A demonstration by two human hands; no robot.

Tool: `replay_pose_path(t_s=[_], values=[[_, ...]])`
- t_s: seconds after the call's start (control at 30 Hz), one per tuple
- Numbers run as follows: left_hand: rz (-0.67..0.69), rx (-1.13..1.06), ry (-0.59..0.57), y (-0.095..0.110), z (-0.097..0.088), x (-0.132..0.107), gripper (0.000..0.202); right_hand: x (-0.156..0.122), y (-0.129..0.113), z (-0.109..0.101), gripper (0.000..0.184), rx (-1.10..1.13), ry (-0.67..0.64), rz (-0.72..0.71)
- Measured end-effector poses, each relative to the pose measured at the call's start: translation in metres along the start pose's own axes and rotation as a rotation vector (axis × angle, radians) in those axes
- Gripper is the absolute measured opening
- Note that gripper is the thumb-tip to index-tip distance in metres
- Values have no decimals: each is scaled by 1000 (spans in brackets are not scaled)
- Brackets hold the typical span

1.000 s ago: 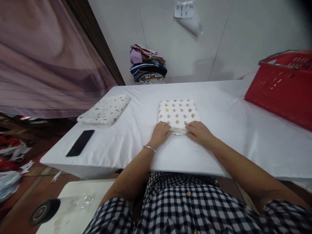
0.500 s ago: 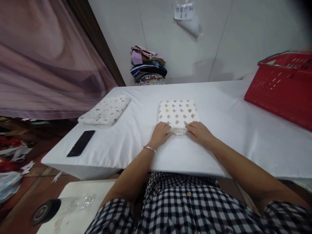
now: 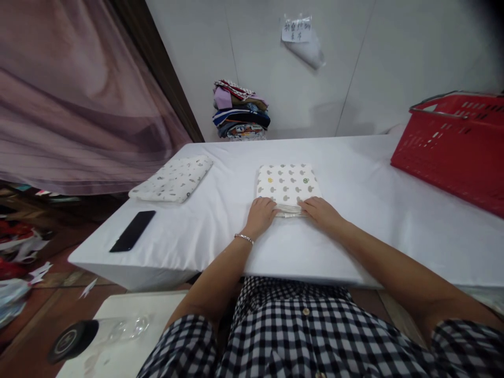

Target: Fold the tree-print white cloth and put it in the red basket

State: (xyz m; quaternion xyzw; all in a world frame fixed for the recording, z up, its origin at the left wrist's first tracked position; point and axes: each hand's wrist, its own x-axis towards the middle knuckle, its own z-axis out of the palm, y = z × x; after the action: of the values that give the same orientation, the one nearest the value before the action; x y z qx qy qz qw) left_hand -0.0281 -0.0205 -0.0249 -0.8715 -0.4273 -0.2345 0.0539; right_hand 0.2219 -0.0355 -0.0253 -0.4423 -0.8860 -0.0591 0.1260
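A folded white cloth (image 3: 286,184) printed with grey shapes and a few coloured ones lies in front of me on the white-covered table (image 3: 307,252). Its layered near edge faces me. My left hand (image 3: 261,214) grips the near left corner, fingers on top and thumb at the layered edge. At the near right corner my right hand (image 3: 318,210) holds the cloth in the same way. Both hands are closed on the edge, and the undersides of the corners are hidden. Another folded white cloth (image 3: 173,179) with small dark prints rests farther left.
A black phone (image 3: 133,231) lies at the table's left side. The red basket (image 3: 452,152) stands on the right. Stacked folded fabrics (image 3: 241,111) sit beyond the far edge by the wall. A bottle with a dark cap (image 3: 74,340) lies on a pale surface at lower left.
The view has tilted slightly, so the surroundings sit a little lower. Both hands keep hold of the near corners; the cloth is nearly unchanged.
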Motion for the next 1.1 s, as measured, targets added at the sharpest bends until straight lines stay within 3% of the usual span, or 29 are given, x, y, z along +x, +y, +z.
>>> replay_pose_path(t_s=[0.13, 0.27, 0.5, 0.67, 0.87, 1.1], values=[[46, 8, -35, -3, 0, -5, 17, -1, -2, -3, 36, -12, -21, 1], [106, 7, -57, -6, 0, -10, 29, -2, -5, -4, 37, -17, -14, 15], [102, 34, -57, -7, -2, -7, 20, -7, 1, -3, 41, 25, 13, -71], [131, 44, -38, -11, -6, -3, 22, -7, 1, -2, 39, 4, 4, -49], [186, 31, -43, -17, 0, -6, 28, -11, 1, 4, 39, -58, 88, -27], [87, 45, -160, -23, 5, -14, 38, -22, 14, 23, 42, -90, 116, -46]])
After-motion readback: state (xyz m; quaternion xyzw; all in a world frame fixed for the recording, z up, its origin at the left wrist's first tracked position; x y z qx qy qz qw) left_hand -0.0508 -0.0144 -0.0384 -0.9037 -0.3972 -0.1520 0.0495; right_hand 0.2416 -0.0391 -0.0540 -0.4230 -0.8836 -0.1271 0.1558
